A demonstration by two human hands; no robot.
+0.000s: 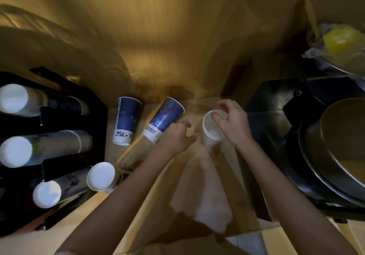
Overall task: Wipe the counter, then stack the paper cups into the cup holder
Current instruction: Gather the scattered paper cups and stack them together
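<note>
Right hand [231, 124] pinches the rim of a small nested white cup stack [211, 130] above the desk [233, 161], left hand [175, 136] closes, seemingly, on the tilted blue cup [164, 119], gathering both for the cup holder [49, 148] at left

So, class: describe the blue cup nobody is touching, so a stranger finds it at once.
Start at the black cup holder on the left. Just right of it on the counter stands the blue cup, inverted, untouched; its tilted twin is gripped by the left hand.
</note>
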